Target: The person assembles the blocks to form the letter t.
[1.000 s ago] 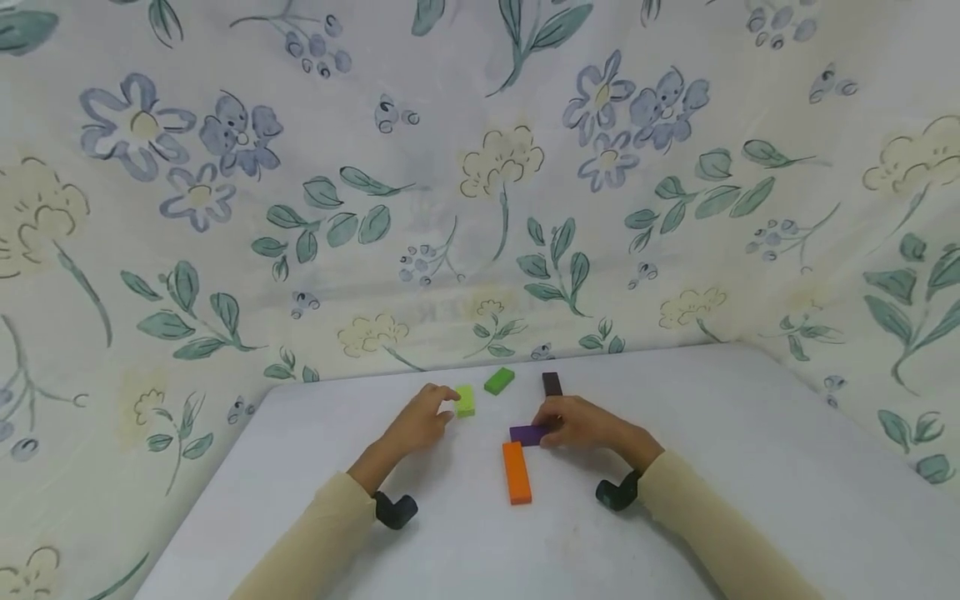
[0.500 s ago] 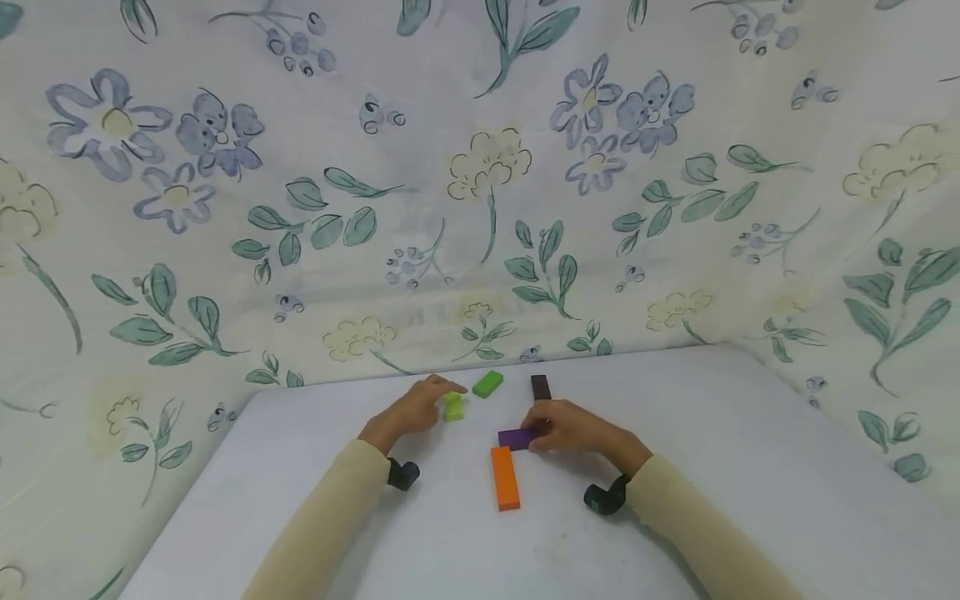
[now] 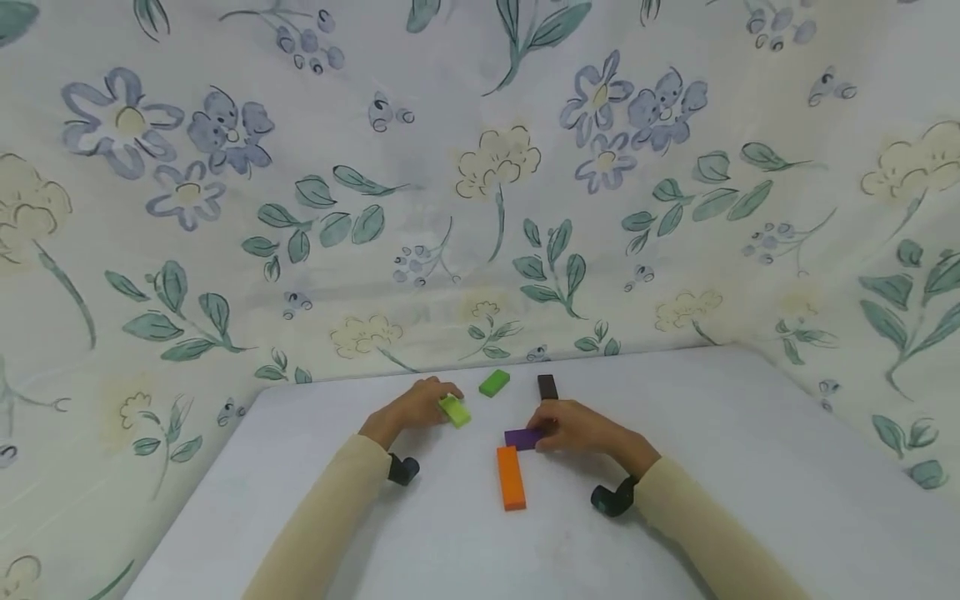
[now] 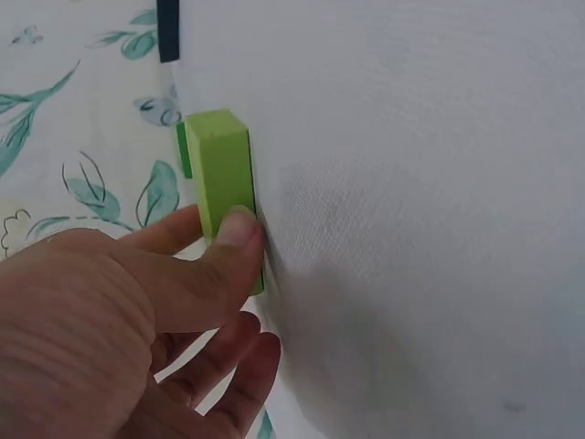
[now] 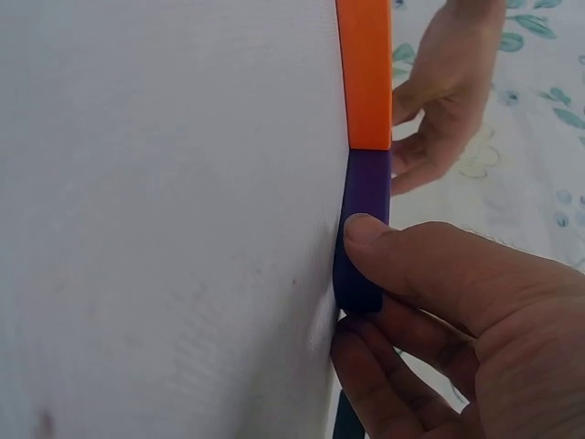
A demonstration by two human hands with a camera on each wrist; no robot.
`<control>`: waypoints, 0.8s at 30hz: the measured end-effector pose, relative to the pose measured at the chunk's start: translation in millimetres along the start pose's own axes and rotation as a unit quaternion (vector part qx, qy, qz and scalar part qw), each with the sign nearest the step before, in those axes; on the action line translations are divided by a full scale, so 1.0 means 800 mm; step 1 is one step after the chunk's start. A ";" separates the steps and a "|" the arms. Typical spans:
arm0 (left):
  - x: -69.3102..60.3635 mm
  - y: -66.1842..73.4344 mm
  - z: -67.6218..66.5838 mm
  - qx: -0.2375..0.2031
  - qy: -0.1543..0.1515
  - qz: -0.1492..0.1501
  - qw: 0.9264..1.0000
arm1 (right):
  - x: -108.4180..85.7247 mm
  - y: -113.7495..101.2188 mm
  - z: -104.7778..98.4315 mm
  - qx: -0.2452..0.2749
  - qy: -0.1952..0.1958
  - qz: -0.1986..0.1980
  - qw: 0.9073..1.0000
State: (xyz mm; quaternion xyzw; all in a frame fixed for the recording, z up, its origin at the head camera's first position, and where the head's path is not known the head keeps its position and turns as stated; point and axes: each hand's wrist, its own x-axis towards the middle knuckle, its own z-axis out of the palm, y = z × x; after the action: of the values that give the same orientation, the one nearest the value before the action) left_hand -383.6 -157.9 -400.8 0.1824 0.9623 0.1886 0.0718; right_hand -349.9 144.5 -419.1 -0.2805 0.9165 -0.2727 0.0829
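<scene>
Pinching lime block [image 3: 458, 413] in left hand [image 3: 418, 402], near green block [image 3: 494, 382]. Gripping purple block [image 3: 520, 439] on table [image 3: 585, 558] in right hand [image 3: 579, 427], against orange block [image 3: 511, 478], near dark block [image 3: 547, 387].

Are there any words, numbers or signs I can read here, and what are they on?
None that can be read.
Flowered backdrop: faint letter-like marks low down in the head view, too blurred to read.
Lime block, purple block, orange block: no writing on the sides that show.
</scene>
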 end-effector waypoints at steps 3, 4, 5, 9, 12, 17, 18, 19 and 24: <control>0.001 -0.002 0.006 0.000 -0.007 -0.001 1.000 | -0.005 0.003 0.005 0.005 0.000 0.005 1.000; 0.001 -0.003 0.006 0.001 -0.007 0.003 1.000 | -0.005 0.003 0.004 0.006 -0.001 0.005 1.000; 0.001 -0.006 0.007 0.002 -0.009 0.004 1.000 | -0.006 0.003 0.004 0.005 -0.001 0.005 1.000; -0.001 -0.014 0.002 -0.001 -0.008 0.001 1.000 | -0.002 0.002 0.001 -0.004 0.002 -0.001 1.000; -0.003 -0.014 -0.003 -0.012 -0.003 -0.010 1.000 | -0.001 0.000 -0.003 -0.004 0.010 -0.002 1.000; -0.014 -0.010 -0.004 -0.047 -0.011 -0.009 0.999 | -0.005 -0.001 -0.002 0.003 -0.003 0.006 1.000; -0.016 -0.010 -0.002 -0.053 -0.009 -0.007 0.999 | -0.006 0.000 -0.002 0.003 -0.004 0.009 1.000; -0.018 -0.010 -0.001 -0.058 -0.005 -0.006 0.998 | -0.006 -0.001 -0.001 0.004 -0.005 0.009 1.000; -0.031 0.000 0.004 -0.072 0.021 -0.004 0.997 | -0.006 -0.001 0.002 0.004 -0.002 0.006 1.000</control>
State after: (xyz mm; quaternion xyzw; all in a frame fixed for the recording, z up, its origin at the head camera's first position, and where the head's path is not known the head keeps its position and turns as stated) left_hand -360.4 -166.3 -402.2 0.1694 0.9482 0.2609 0.0649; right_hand -345.2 146.0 -420.0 -0.2751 0.9170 -0.2753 0.0872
